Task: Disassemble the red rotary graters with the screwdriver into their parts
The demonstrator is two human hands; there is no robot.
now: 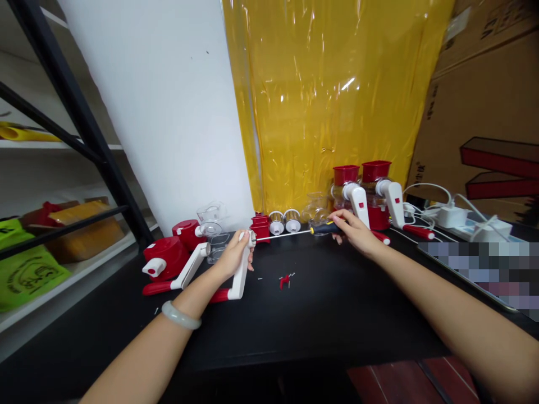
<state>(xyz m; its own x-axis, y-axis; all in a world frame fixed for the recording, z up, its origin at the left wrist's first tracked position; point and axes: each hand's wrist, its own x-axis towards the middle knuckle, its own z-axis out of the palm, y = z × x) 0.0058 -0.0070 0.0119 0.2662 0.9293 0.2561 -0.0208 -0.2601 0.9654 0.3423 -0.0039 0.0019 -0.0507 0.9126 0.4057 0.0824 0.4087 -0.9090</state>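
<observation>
White wall panel at rear left, beside glossy yellow plastic sheeting, bright glints on it. Black-framed rack with pale shelves, far left. Large printed cardboard, far right. Black tabletop across front; dark red floor with pale lines, lower right.

Tip of the screwdriver at the white crank too small to tell
</observation>
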